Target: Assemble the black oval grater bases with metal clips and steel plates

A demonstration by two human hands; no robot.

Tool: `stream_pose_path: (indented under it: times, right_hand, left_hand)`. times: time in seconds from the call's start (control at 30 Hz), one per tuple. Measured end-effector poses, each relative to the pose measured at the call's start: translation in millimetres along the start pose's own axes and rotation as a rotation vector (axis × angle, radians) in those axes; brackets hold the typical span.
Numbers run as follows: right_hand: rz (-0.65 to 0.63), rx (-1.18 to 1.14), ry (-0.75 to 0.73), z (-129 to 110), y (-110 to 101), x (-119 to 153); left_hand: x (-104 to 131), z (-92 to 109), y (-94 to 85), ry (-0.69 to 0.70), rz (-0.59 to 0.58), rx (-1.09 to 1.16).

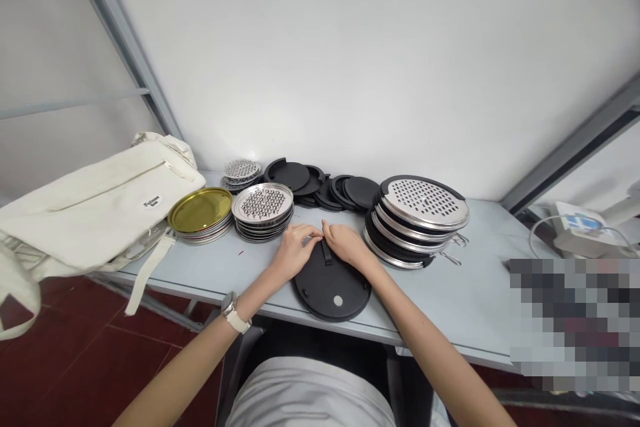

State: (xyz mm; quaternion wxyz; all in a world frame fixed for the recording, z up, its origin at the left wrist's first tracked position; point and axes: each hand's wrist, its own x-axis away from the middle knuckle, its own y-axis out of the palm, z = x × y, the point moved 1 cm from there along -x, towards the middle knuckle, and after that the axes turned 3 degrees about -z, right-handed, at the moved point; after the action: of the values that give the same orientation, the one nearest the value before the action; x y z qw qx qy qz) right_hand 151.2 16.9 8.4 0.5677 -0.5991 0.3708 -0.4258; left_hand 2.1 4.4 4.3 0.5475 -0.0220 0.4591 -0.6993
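Note:
A round black disc (333, 290) lies near the table's front edge, with a pale round spot and a small black strap (327, 252) at its top. My left hand (297, 250) is closed in a pinch at the disc's upper left rim. Touching or nearly touching it, my right hand (345, 243) is closed at the upper right rim beside the strap. What the fingertips hold is too small to make out. Behind them are black round parts (290, 175). On the right stands a stack of perforated metal discs with black rims (425, 202).
Left of my hands are a stack of metal grater discs (263, 204) and a stack topped by a gold disc (201, 210). A cream bag (100, 203) lies at the far left, its strap hanging over the edge. A white box with a cable (580, 227) is at the far right.

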Motion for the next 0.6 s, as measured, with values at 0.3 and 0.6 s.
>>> stream_pose_path:
  times: [0.3,0.6]
  right_hand:
    - [0.054,-0.055,-0.011,4.7,-0.8,3.8]
    - [0.206,-0.227,0.057,5.6,-0.4,0.4]
  left_hand:
    - [1.7,4.7,-1.0,0.046,-0.004,-0.055]
    - [2.1,4.0,-0.3,0.055,0.050,-0.090]
